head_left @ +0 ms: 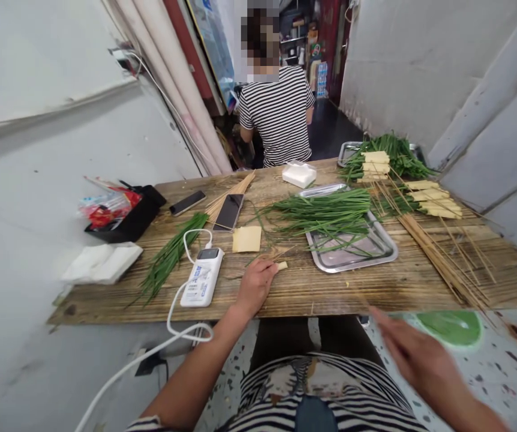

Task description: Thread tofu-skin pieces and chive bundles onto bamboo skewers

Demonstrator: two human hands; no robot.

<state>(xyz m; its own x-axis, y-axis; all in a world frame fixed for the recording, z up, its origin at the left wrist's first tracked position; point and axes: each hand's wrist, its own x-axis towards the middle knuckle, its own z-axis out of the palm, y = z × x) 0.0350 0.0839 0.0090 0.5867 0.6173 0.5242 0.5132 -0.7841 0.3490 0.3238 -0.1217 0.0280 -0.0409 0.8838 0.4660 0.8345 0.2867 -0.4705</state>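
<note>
My left hand (256, 285) rests on the wooden table, its fingers closed on a small pale-yellow rolled tofu sheet (282, 266). Just beyond it lies a flat stack of square tofu sheets (246, 239). Off the table's front edge, my right hand (420, 354) is smeared by motion, fingers pinched together; a faint thin bamboo skewer seems to point from them toward the table. Long green chives (325, 207) lie on a metal tray (352, 267) ahead. Farther right are skewered tofu rolls (433, 198) and a bundle of bare bamboo skewers (433, 258).
A white power bank (202, 279) with a cable, more chives (173, 255), two phones (229, 211) and a black box (123, 219) occupy the left side. At the back stands a white container (298, 174). A person in a striped shirt (279, 111) is beyond the table.
</note>
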